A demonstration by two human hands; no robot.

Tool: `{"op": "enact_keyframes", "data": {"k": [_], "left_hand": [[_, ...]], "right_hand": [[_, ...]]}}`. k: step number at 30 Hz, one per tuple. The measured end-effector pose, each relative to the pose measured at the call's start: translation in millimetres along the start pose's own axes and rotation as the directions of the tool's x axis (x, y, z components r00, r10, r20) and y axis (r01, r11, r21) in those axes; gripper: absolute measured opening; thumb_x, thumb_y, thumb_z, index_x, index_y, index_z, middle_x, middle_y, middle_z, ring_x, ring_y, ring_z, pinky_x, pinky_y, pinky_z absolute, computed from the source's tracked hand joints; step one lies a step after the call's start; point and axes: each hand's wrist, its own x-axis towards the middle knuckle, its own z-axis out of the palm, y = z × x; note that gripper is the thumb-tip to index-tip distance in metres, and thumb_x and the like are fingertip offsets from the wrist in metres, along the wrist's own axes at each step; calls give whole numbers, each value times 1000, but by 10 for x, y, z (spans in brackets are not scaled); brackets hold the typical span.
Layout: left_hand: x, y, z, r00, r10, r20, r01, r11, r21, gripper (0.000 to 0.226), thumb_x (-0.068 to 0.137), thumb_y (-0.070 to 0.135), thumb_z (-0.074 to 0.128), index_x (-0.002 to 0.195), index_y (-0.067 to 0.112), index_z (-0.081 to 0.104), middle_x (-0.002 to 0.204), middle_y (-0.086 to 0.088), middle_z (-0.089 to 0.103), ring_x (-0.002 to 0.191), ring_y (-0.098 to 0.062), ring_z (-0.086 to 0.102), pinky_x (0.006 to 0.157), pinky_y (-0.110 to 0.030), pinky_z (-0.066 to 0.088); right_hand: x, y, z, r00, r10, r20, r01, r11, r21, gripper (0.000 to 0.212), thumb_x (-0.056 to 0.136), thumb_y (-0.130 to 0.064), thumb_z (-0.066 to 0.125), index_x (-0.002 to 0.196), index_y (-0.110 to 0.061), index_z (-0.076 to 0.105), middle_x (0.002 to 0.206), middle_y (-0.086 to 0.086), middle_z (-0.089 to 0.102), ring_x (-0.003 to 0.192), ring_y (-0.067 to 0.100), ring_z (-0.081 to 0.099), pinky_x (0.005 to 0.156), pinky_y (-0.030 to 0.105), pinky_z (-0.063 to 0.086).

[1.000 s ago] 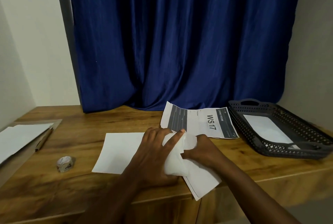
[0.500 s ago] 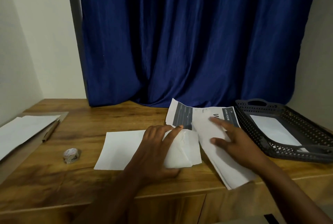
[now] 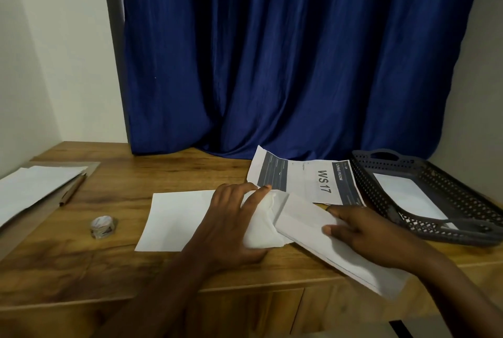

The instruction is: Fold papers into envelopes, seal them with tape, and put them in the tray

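Note:
A white sheet lies flat on the wooden table, its right end folded into a crumpled flap. My left hand presses down on that fold with straight fingers. Right of it, a long folded white paper lies slanted, its near end sticking out past the table's front edge. My right hand rests on top of this paper, fingers spread. A small tape roll sits to the left. The dark perforated tray at the right holds one white envelope.
A printed sheet marked "WS 17" lies behind my hands, next to the tray. A stack of white papers and a pen sit at the far left. A blue curtain hangs behind the table.
My right hand left the fold beside my left hand and slid the long folded paper out to the right. My left hand stayed pressing on the sheet.

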Motion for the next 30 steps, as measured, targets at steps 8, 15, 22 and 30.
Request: {"op": "enact_keyframes", "data": {"k": [8,15,22,30], "left_hand": [[5,17,0,1000,3,23,-3,1000,24,114,63,82,66,155,32,22,152,-1,40,135,-21,39,114,-49,35],[10,33,-19,998,-15,54,13,999,34,111,62,81,65,154,33,24,151,-2,40,135,-23,38,115,-47,31],[5,37,-26,998,-34,53,32,998,53,110,65,84,61,155,32,23,149,-1,39,134,-22,36,116,-45,27],[-3,3,34,1000,-28,-5,29,999,32,109,63,81,65,152,33,25,147,0,40,130,-19,35,110,-43,32]], "right_hand": [[268,-375,-54,997,45,66,-23,954,-298,23,92,-51,62,110,-38,59,104,-12,64,99,14,62,81,34,50],[552,-702,148,969,1,-246,-104,907,-407,51,71,-66,75,104,-36,50,106,-11,69,93,14,63,71,30,45],[540,-618,375,883,-92,-460,-118,905,-409,73,69,-75,69,126,-35,49,121,-9,64,106,15,63,92,37,48],[-13,-14,266,891,344,-296,-265,924,275,73,66,-63,77,128,-34,53,110,-12,63,98,12,63,66,22,50]]}}
